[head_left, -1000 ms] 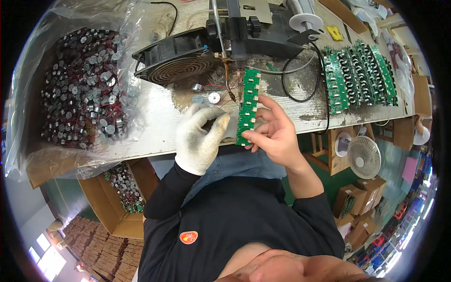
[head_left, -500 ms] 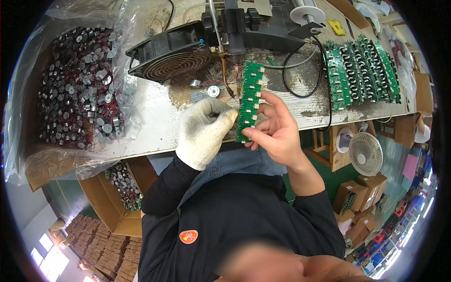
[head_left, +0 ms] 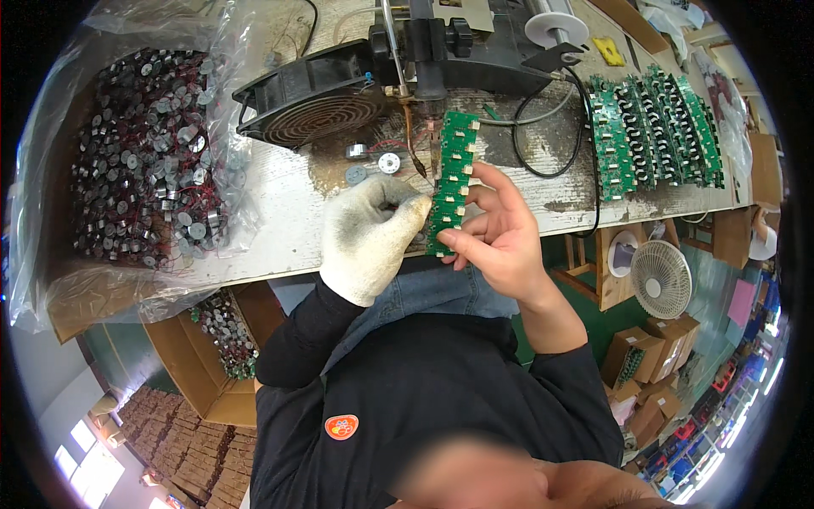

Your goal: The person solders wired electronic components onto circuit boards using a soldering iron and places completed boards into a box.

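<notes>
My bare right hand [head_left: 502, 233] grips a long green circuit board strip [head_left: 452, 187] by its lower right side, thumb in front and fingers behind. The strip stands nearly upright, with small white connectors along it. My left hand [head_left: 370, 233], in a whitish work glove, is closed in a pinch at the strip's left edge; whatever sits between its fingertips is hidden. Just above the pinch, a soldering iron tip [head_left: 436, 154] and a thin copper-coloured solder feed tube [head_left: 412, 140] point down beside the strip. Small round motors [head_left: 388, 163] lie beyond my left hand.
A plastic-lined heap of small motors with red wires [head_left: 153, 161] fills the table's left. A black fan [head_left: 318, 106] stands behind my left hand. Rows of circuit boards [head_left: 653, 127] lie at right, past a black cable [head_left: 580, 144]. Below left is a cardboard box [head_left: 191, 365].
Both hands and the strip keep almost the same place. The bench things appear shifted very slightly to the right in the view.
</notes>
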### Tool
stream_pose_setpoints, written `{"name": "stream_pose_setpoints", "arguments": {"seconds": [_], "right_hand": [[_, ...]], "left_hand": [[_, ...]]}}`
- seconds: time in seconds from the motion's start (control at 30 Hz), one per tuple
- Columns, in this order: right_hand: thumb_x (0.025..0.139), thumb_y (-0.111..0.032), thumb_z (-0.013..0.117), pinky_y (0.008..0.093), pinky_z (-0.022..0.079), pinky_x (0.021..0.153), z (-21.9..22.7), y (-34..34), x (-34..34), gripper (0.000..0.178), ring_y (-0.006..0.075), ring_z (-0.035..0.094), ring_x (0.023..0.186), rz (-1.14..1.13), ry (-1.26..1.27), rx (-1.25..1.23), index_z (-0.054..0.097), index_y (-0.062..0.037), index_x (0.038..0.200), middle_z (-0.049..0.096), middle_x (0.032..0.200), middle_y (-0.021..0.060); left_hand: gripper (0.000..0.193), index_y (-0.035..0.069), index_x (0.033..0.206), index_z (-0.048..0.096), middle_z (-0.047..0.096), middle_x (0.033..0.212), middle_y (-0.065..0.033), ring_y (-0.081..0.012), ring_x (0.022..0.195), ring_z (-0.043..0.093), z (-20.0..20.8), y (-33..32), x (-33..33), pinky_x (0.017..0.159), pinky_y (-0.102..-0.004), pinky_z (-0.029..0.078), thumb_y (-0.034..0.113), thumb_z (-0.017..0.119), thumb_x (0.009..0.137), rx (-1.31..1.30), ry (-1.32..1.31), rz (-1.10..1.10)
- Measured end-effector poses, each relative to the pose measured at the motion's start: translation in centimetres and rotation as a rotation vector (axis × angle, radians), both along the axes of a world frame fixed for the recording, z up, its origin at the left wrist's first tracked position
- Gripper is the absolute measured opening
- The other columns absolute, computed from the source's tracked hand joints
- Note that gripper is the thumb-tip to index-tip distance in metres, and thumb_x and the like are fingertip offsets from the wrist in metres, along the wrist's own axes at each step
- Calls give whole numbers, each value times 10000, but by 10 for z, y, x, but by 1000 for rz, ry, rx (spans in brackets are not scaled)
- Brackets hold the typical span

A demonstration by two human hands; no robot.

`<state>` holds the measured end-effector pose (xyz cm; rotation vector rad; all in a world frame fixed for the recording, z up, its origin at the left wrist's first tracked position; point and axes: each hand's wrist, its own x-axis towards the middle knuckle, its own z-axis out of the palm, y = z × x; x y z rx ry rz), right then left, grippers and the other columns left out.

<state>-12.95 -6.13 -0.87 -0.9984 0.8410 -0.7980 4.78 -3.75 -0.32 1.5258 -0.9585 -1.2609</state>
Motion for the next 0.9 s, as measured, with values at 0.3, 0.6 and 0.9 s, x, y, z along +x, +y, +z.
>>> {"name": "stream_pose_setpoints", "arguments": {"seconds": [0.3, 0.6, 0.9], "right_hand": [[815, 75, 649, 212, 504, 517, -3, 4, -2, 719, 137, 648, 682, 15, 15, 23, 257, -42, 1407, 592, 1072, 151], [819, 75, 644, 214, 507, 518, -2, 7, -1, 713, 143, 654, 693, 25, 5, 6, 250, -36, 1403, 590, 1074, 159], [818, 75, 646, 216, 503, 511, 0, 5, -2, 721, 145, 654, 682, 26, -17, -3, 245, -40, 1407, 589, 1070, 154]], "left_hand": [[127, -26, 848, 643, 636, 741, -39, -70, 674, 561, -1, 2, -2, 599, -234, 456, 100, 652, 848, 19, 61, 1], [101, -22, 865, 616, 616, 753, -31, -75, 686, 556, -1, 3, -2, 605, -234, 455, 78, 628, 863, -11, 94, 22], [98, -19, 865, 613, 615, 751, -35, -76, 679, 558, -2, 2, -4, 596, -229, 453, 79, 623, 864, 6, 152, 35]]}}
